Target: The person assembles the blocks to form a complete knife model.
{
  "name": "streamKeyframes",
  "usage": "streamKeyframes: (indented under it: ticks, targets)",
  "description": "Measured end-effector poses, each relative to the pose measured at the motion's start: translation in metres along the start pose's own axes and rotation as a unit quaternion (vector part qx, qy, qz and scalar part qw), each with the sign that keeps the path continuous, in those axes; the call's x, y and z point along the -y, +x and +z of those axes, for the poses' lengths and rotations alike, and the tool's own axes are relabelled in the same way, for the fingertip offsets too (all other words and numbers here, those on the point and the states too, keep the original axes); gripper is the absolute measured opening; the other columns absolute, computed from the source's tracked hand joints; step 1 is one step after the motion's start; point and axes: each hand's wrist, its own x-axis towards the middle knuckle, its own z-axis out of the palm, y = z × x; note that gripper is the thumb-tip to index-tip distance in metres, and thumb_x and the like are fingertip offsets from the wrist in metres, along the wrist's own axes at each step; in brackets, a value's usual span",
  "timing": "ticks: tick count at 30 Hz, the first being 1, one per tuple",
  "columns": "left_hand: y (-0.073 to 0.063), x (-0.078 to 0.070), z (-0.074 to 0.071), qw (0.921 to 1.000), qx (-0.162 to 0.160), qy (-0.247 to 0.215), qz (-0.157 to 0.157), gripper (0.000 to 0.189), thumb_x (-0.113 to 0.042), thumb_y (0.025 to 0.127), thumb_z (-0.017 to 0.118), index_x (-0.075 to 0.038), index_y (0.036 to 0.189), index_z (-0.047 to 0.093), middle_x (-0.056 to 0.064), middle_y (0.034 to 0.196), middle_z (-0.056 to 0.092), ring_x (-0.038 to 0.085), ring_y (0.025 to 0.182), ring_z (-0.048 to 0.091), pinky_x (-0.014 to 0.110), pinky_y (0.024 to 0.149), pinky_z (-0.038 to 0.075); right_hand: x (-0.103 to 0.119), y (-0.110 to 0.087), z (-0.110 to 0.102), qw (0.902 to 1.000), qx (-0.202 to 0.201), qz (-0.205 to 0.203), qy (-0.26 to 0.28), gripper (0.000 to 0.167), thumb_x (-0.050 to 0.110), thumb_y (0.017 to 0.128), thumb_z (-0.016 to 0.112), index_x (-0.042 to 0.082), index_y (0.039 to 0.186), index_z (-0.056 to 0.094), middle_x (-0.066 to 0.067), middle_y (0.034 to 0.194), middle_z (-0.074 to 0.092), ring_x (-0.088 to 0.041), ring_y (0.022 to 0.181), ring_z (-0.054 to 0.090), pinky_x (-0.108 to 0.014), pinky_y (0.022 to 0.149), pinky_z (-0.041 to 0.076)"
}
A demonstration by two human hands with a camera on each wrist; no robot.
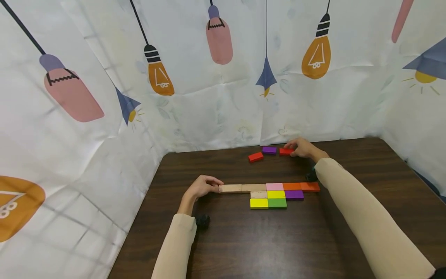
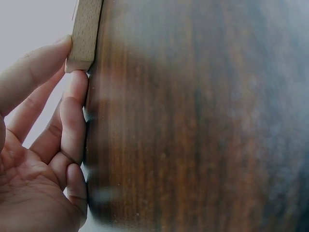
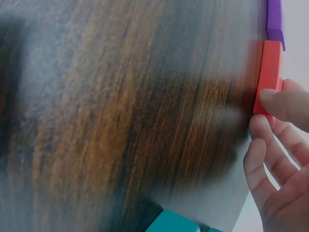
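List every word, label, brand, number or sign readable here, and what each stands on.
No readable text in any view.
Backdrop: printed lamps and bulbs only, no lettering visible.
Wooden block left of the upper yellow block: tiny dark specks, too small to make out.
Red blocks: no lettering visible.

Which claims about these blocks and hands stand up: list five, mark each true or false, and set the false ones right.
1. The right hand touches a red block. True.
2. The left hand touches nothing. False: it touches the end wooden block.
3. The pink block sits between a wooden and an orange block. True.
4. The green block shares the pink block's row. False: it lies in the row nearest the person, beside a yellow block.
5. The purple block at the back lies between two red blocks. True.
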Motion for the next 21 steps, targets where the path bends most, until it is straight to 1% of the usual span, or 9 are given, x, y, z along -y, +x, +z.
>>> streamKeyframes:
  ticks: [2, 7, 12, 14, 17, 19, 21]
  targets:
    - [0.000, 0.000, 0.000, 1.0000, 0.001, 0.000, -0.001, 0.020, -0.018, 0.089, 0.081, -0.012, 0.109, 0.080, 0.009, 0.095, 0.073, 0.024, 0.089, 0.065, 0.044, 0.091, 0.052, 0.000, -0.002, -0.001, 0.9999, 0.011, -0.001, -0.001, 0.038, -0.005, 0.090, 0.068, -0.001, 0.127, 0.069, -0.033, 0.129, 0.063, -0.048, 0.125, 0.055, -0.063, 0.107, 0.041]
    - [0.001, 0.000, 0.000, 1.0000, 0.001, 0.003, -0.003, 0.019, -0.018, 0.089, 0.081, -0.014, 0.107, 0.081, 0.007, 0.094, 0.073, 0.023, 0.088, 0.064, 0.042, 0.089, 0.051, 0.001, -0.007, -0.003, 0.9992, 0.029, -0.022, -0.014, 0.037, -0.003, 0.092, 0.065, 0.001, 0.129, 0.069, -0.030, 0.132, 0.063, -0.047, 0.125, 0.053, -0.064, 0.107, 0.041]
    - [0.001, -0.001, 0.000, 1.0000, 0.000, 0.006, -0.003, 0.018, -0.017, 0.089, 0.081, -0.015, 0.107, 0.081, 0.006, 0.092, 0.073, 0.021, 0.087, 0.064, 0.041, 0.089, 0.051, 0.009, -0.017, -0.008, 0.9977, 0.029, -0.052, -0.032, 0.035, 0.000, 0.094, 0.067, 0.002, 0.128, 0.070, -0.027, 0.133, 0.064, -0.046, 0.122, 0.057, -0.064, 0.105, 0.044]
    - [0.001, -0.002, 0.001, 1.0000, -0.001, 0.008, -0.004, 0.017, -0.017, 0.089, 0.081, -0.015, 0.107, 0.081, 0.005, 0.091, 0.073, 0.021, 0.087, 0.064, 0.040, 0.088, 0.051, 0.013, -0.022, -0.010, 0.9971, 0.025, -0.064, -0.033, 0.035, 0.001, 0.094, 0.068, 0.002, 0.128, 0.070, -0.026, 0.132, 0.065, -0.043, 0.113, 0.061, -0.059, 0.100, 0.048]
    - [0.001, -0.002, 0.001, 0.9999, -0.003, 0.010, -0.007, 0.017, -0.018, 0.089, 0.081, -0.016, 0.106, 0.081, 0.004, 0.090, 0.072, 0.020, 0.085, 0.063, 0.038, 0.086, 0.051, 0.019, -0.032, -0.012, 0.9958, 0.019, -0.083, -0.032, 0.034, 0.001, 0.094, 0.069, 0.002, 0.128, 0.070, -0.024, 0.126, 0.065, -0.033, 0.096, 0.061, -0.048, 0.088, 0.052]
    - [0.001, -0.002, 0.001, 0.9999, -0.005, 0.010, -0.008, 0.017, -0.018, 0.089, 0.081, -0.015, 0.106, 0.081, 0.003, 0.089, 0.071, 0.020, 0.084, 0.063, 0.037, 0.083, 0.050, 0.023, -0.040, -0.012, 0.9953, 0.019, -0.091, -0.028, 0.035, 0.002, 0.094, 0.070, 0.004, 0.128, 0.070, -0.022, 0.119, 0.064, -0.026, 0.087, 0.057, -0.041, 0.080, 0.050]
    - [0.001, -0.002, 0.001, 0.9999, -0.006, 0.009, -0.009, 0.018, -0.017, 0.089, 0.081, -0.015, 0.106, 0.081, 0.003, 0.089, 0.071, 0.020, 0.083, 0.062, 0.036, 0.081, 0.050, 0.026, -0.050, -0.012, 0.9941, 0.015, -0.103, -0.031, 0.035, 0.003, 0.094, 0.071, 0.005, 0.129, 0.070, -0.018, 0.113, 0.062, -0.022, 0.083, 0.054, -0.036, 0.077, 0.047]
